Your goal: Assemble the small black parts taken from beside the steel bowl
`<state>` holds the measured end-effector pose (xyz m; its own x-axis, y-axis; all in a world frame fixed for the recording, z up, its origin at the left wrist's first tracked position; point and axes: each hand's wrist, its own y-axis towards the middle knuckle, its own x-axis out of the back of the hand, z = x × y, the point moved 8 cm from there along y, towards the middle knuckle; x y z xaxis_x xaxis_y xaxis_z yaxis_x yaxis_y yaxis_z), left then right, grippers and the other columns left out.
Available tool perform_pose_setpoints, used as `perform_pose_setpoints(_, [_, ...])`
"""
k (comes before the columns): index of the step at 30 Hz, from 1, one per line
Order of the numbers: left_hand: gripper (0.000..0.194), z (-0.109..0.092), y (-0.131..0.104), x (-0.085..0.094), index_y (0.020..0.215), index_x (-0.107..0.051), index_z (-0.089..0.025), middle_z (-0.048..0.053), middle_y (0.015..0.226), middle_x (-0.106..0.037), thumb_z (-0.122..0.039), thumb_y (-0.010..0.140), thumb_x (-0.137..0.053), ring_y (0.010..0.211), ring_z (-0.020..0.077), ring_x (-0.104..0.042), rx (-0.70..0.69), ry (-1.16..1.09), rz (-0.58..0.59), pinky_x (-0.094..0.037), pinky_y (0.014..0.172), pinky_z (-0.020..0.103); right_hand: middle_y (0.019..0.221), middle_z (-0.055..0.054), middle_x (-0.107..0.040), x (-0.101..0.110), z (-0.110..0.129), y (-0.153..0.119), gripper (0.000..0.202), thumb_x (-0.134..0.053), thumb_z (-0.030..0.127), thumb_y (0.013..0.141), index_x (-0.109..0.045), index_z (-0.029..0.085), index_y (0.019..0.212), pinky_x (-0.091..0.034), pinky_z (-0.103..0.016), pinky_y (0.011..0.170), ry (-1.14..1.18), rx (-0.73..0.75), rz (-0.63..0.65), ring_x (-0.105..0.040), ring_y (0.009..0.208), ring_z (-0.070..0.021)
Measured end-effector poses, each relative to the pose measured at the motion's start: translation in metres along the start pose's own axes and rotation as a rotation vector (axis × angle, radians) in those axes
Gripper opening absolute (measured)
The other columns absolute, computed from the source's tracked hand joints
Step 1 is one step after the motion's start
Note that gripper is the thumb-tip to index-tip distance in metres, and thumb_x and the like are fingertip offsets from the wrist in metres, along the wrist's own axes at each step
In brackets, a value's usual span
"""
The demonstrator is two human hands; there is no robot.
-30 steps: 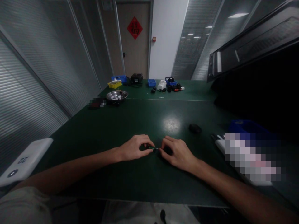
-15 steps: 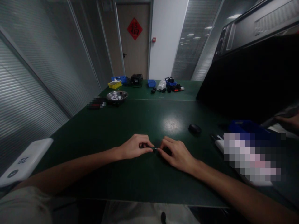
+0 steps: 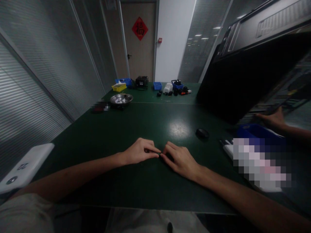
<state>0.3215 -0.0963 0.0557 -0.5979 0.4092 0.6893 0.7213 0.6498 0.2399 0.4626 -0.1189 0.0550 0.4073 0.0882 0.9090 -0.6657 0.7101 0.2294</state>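
Low over the green table (image 3: 109,129), my left hand (image 3: 139,151) and my right hand (image 3: 179,160) meet at their fingertips. Thumb and forefinger of my left hand are pinched on something small and dark, too small to name. My right hand is also closed in a pinch from the right side of the same spot, and its fingers hide most of what it holds. A black mouse (image 3: 202,133) lies to the right, beyond my right hand.
A metal bowl (image 3: 121,99), a yellow tray (image 3: 119,87) and blue bins (image 3: 157,85) stand at the back. At right are a large black panel (image 3: 238,77), a blue container (image 3: 250,130) and another person's hand (image 3: 274,119). A white device (image 3: 29,165) lies at far left.
My right hand has moved slightly left, closing the small gap between my fingertips. The black panel has shifted left, and the other person's hand has come further into view.
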Motion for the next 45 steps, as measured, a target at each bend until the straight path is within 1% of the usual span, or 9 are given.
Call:
perform_pose_setpoints(10, [0.025, 0.003, 0.001, -0.001, 0.114, -0.081, -0.021, 0.005, 0.089, -0.071, -0.034, 0.094, -0.072, 0.076, 0.0142, -0.063, 0.024, -0.042, -0.015, -0.045, 0.068, 0.025, 0.098, -0.003, -0.06, -0.002, -0.001, -0.001, 0.015, -0.045, 0.032, 0.108, -0.053, 0.022, 0.102, -0.04, -0.028, 0.064, 0.013, 0.014, -0.009, -0.059, 0.076, -0.0158])
perform_pose_setpoints(16, [0.018, 0.001, 0.002, 0.006, 0.106, -0.083, -0.022, 0.008, 0.106, -0.072, -0.031, 0.092, -0.074, 0.093, 0.0176, -0.067, 0.051, -0.18, -0.061, -0.05, 0.078, 0.027, 0.097, -0.003, -0.061, 0.001, 0.0, 0.0, 0.016, -0.047, 0.032, 0.107, -0.056, 0.021, 0.101, -0.04, -0.029, 0.062, -0.008, 0.005, -0.004, -0.058, 0.074, -0.0156])
perform_pose_setpoints(20, [0.018, 0.011, 0.004, 0.01, 0.102, -0.083, -0.019, 0.008, 0.101, -0.07, -0.032, 0.093, -0.073, 0.087, 0.0166, -0.065, 0.151, -0.25, -0.093, -0.049, 0.072, 0.026, 0.097, -0.003, -0.061, 0.002, 0.001, 0.0, 0.016, -0.047, 0.033, 0.107, -0.056, 0.021, 0.101, -0.039, -0.028, 0.061, 0.0, 0.002, 0.004, -0.058, 0.074, -0.0153])
perform_pose_setpoints(24, [0.02, 0.018, 0.004, 0.011, 0.108, -0.08, -0.018, 0.007, 0.1, -0.071, -0.029, 0.096, -0.068, 0.084, 0.0158, -0.064, 0.21, -0.169, -0.141, -0.048, 0.073, 0.026, 0.096, -0.003, -0.06, 0.003, 0.0, 0.0, 0.016, -0.049, 0.034, 0.107, -0.056, 0.021, 0.1, -0.04, -0.028, 0.061, 0.011, 0.003, 0.006, -0.058, 0.072, -0.0148])
perform_pose_setpoints(30, [0.015, 0.015, 0.007, 0.008, 0.102, -0.081, -0.021, 0.006, 0.102, -0.069, -0.027, 0.095, -0.069, 0.093, 0.018, -0.064, 0.111, 0.047, -0.124, -0.049, 0.083, 0.029, 0.098, -0.003, -0.06, 0.005, 0.001, -0.001, 0.016, -0.049, 0.034, 0.106, -0.058, 0.021, 0.102, -0.041, -0.029, 0.063, 0.017, -0.004, 0.006, -0.058, 0.073, -0.0147])
perform_pose_setpoints(36, [0.025, -0.001, 0.003, 0.013, 0.116, -0.076, -0.02, 0.008, 0.111, -0.067, -0.024, 0.102, -0.056, 0.097, 0.0182, -0.064, 0.069, 0.056, -0.14, -0.05, 0.085, 0.03, 0.097, -0.003, -0.06, 0.007, 0.0, -0.002, 0.016, -0.05, 0.034, 0.106, -0.057, 0.021, 0.1, -0.041, -0.028, 0.064, 0.041, -0.001, -0.009, -0.058, 0.073, -0.0144])
perform_pose_setpoints(40, [0.027, -0.02, -0.001, 0.004, 0.123, -0.071, -0.02, 0.009, 0.111, -0.07, -0.027, 0.097, -0.065, 0.103, 0.0216, -0.062, -0.08, 0.074, -0.007, -0.048, 0.095, 0.036, 0.096, -0.003, -0.061, 0.008, -0.005, -0.004, 0.016, -0.05, 0.035, 0.106, -0.057, 0.022, 0.099, -0.041, -0.028, 0.065, 0.054, -0.012, -0.019, -0.059, 0.074, -0.0148])
perform_pose_setpoints(42, [0.025, -0.019, -0.003, 0.001, 0.119, -0.073, -0.02, 0.008, 0.108, -0.071, -0.029, 0.096, -0.069, 0.103, 0.0222, -0.062, -0.103, 0.119, 0.015, -0.048, 0.096, 0.037, 0.096, -0.002, -0.061, 0.009, -0.006, -0.005, 0.016, -0.051, 0.034, 0.105, -0.058, 0.022, 0.099, -0.041, -0.029, 0.065, 0.058, -0.014, -0.027, -0.059, 0.074, -0.015])
perform_pose_setpoints(45, [0.018, -0.011, -0.003, 0.002, 0.112, -0.073, -0.02, 0.009, 0.11, -0.07, -0.029, 0.098, -0.066, 0.107, 0.0226, -0.061, -0.062, 0.173, -0.048, -0.049, 0.096, 0.037, 0.096, -0.002, -0.061, 0.011, -0.006, -0.006, 0.015, -0.052, 0.034, 0.105, -0.058, 0.022, 0.098, -0.041, -0.028, 0.065, 0.068, -0.019, -0.032, -0.059, 0.073, -0.0147])
